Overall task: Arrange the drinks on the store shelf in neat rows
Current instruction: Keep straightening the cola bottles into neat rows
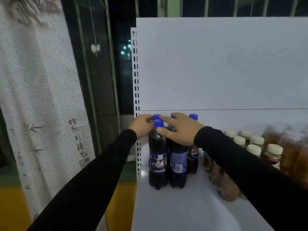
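Four cola bottles (pixel 158 157) upright; left hand (pixel 141 126) grip curled on one, right hand (pixel 180 129) fingers straight

I see cola bottles (pixel 166 164) clustered at the left end of the shelf (pixel 183 205), two in front side by side, more directly behind them, against the back panel (pixel 216 64). My left hand (pixel 141 126) is on the left side of the front-left bottle's neck, just beside the slotted upright (pixel 137 97). My right hand (pixel 181 129) rests over the top of the front-right bottle, fingers reaching to the front-left bottle. Tea bottles (pixel 255 144) stand in rows to the right, partly behind my right sleeve (pixel 250 164). A curtain (pixel 41 97) hangs left of the shelf unit, window (pixel 100 80) behind it.
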### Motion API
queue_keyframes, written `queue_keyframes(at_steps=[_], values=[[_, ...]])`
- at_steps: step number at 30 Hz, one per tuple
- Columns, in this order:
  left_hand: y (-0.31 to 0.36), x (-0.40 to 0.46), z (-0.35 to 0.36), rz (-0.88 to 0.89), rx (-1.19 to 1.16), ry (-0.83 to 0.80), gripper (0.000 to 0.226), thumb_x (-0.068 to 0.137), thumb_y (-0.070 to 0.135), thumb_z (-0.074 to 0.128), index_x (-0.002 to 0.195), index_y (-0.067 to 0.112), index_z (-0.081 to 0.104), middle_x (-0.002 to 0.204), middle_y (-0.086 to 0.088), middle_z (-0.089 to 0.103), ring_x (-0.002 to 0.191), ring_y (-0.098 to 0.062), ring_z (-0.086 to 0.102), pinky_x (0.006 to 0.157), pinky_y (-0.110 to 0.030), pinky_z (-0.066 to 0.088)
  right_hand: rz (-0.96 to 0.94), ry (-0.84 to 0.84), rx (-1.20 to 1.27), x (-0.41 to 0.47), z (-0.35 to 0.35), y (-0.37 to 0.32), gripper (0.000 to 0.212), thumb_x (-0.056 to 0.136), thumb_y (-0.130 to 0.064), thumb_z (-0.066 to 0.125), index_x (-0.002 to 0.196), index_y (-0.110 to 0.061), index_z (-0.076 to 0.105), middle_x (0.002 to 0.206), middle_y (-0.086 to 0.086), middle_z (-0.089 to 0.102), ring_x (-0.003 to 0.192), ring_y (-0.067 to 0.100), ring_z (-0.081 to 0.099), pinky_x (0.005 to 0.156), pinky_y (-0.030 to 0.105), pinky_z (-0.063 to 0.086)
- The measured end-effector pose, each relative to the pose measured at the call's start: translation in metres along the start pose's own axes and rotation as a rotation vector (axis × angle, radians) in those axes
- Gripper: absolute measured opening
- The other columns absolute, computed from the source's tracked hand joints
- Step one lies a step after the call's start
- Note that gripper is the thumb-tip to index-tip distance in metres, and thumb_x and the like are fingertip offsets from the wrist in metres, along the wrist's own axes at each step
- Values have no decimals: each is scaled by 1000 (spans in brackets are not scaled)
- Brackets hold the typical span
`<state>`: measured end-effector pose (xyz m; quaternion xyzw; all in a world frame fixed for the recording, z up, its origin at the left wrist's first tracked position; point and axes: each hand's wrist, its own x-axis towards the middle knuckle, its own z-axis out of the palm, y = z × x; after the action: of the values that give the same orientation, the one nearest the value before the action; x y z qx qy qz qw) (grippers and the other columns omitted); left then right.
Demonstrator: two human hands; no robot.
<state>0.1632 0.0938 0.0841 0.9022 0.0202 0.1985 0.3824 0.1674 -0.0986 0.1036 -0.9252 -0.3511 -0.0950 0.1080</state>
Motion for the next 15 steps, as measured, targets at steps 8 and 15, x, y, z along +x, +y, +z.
queue_keyframes(at_steps=[8,15], values=[[-12,-3,-5,-67,-190,114,14,89,21,73,83,13,64,76,-2,62,70,-16,57,68,-31,48,-11,-3,-10,0,0,0,73,90,-75,27,153,-39,23,151,9,36,137,23,36,111,41,34],[-20,-13,-38,-36,-246,303,10,86,21,77,93,21,70,94,-4,73,96,-26,69,89,-42,57,-19,40,-29,-7,-1,-3,76,91,-73,30,155,-33,22,156,10,30,144,24,27,115,39,26]])
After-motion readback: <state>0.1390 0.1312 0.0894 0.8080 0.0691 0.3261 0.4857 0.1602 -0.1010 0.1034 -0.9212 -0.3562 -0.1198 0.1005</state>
